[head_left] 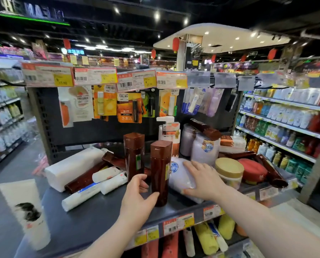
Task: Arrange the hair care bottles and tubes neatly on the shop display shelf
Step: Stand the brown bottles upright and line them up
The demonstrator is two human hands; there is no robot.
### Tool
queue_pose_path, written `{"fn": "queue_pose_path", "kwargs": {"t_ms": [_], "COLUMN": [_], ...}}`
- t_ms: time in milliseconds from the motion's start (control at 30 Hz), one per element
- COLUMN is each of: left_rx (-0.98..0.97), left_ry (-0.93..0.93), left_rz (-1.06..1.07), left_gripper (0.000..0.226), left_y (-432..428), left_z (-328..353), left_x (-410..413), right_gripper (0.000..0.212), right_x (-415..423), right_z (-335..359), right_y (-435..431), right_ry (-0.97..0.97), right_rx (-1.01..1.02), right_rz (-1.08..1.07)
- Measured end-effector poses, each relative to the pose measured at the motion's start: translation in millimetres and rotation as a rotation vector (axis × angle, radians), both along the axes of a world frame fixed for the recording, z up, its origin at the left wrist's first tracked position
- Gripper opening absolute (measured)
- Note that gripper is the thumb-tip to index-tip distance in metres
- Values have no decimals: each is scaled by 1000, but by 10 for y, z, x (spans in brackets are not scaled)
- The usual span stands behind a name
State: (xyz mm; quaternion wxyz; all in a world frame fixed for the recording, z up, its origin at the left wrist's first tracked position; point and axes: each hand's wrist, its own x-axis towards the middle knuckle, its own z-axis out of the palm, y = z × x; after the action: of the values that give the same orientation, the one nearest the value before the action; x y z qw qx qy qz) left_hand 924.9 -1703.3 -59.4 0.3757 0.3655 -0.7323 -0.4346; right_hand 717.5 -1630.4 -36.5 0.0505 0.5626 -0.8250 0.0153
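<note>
We look down on the grey display shelf [92, 218], which fills the middle and lower part of the frame. Near its centre two brown bottles stand upright: the front brown bottle [160, 170] and, just behind it to the left, the back brown bottle [134, 153]. The L hand [137, 198] comes up from the bottom edge and holds the front brown bottle low down. Its thumb lies on the bottle's front face and the other fingers curl at its left side (how firmly they press, we cannot tell).

The R hand [204, 178] rests flat on a pale jar [177, 175] that lies on its side just right of this bottle, w/ fingers straight and spread apart. Behind, twd. the upper right, stand a white pump bottle [169, 135] and two lilac jars [204, 149], w/ a dark brown bottle [205, 127] lying across their tops. Right of the R hand is a gold-lidded jar [229, 170].

On the left half of the shelf, white tubes [109, 174] and another lying brown bottle [84, 177] are mixed together beside a big white pack [73, 166]. At lower left there is a large white tube [28, 211] w/ a black mark. Price tags [177, 223] run along the shelf's front edge.
</note>
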Motion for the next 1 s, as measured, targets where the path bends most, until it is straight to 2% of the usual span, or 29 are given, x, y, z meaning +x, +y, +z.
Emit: {"fn": "queue_pose_path", "kwargs": {"t_ms": [100,300,400,533,700,800,900,967,1000], "left_rx": [9,52,52,66,-22,80,183,172,157], "left_ry": [-19,-46,-72,-130,-125,-26,24,1,-8], "left_rz": [-81,-202,-223,-233,-146,-62,58,142,204], "left_gripper": [30,26,33,55,62,60,59,57,61], "left_y": [76,270,337,408,509,578,598,581,566], "left_z": [32,48,73,55,-40,-76,-102,-93,-90], "left_x": [38,-35,-195,-487,-887,-1117,-1286,-1382,-1419], "right_gripper": [96,97,96,95,93,85,68,52,50], "right_x": [25,32,25,-49,-223,-378,-595,-800,-923], "right_z": [15,54,62,92,71,71,181,261,286], "right_y": [-12,-8,13,30,41,51,59,125,174], "right_ry": [-12,-47,-46,-78,-93,-89,-214,-332,-329], "right_rx": [-1,6,5,14,13,42,46,-65,-110], "right_rz": [-23,-26,-16,15,64,138,250,301,310]}}
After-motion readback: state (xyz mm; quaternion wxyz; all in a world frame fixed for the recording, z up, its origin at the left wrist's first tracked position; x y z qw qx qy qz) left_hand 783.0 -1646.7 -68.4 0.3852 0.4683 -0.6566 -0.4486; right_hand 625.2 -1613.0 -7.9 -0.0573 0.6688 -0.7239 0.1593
